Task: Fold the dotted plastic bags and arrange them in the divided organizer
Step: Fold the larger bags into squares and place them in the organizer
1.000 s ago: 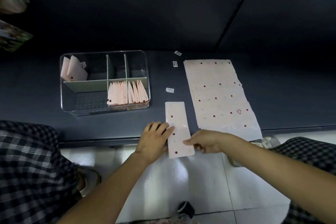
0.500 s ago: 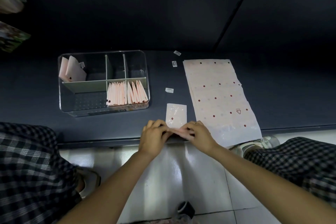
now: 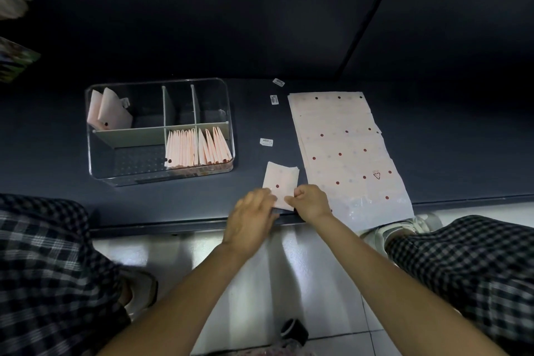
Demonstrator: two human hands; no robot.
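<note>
Pinching near edge of folded dotted bag (image 3: 281,182) at lower centre of frame with curled fingers of right hand (image 3: 310,201); pressing beside it with straight fingers of left hand (image 3: 250,212). Lying flat at right, just beside: stack of unfolded bags (image 3: 344,150). Standing upright in clear divided organizer (image 3: 160,130), centre left: folded bags.

The folded bag (image 3: 281,182) lies between the organizer (image 3: 160,130) on its left and flat bags (image 3: 346,153) on its right.

Dark ledge (image 3: 173,205): organizer (image 3: 95,153), bag stack (image 3: 346,153), folded bag (image 3: 281,179), labels (image 3: 266,141).
</note>
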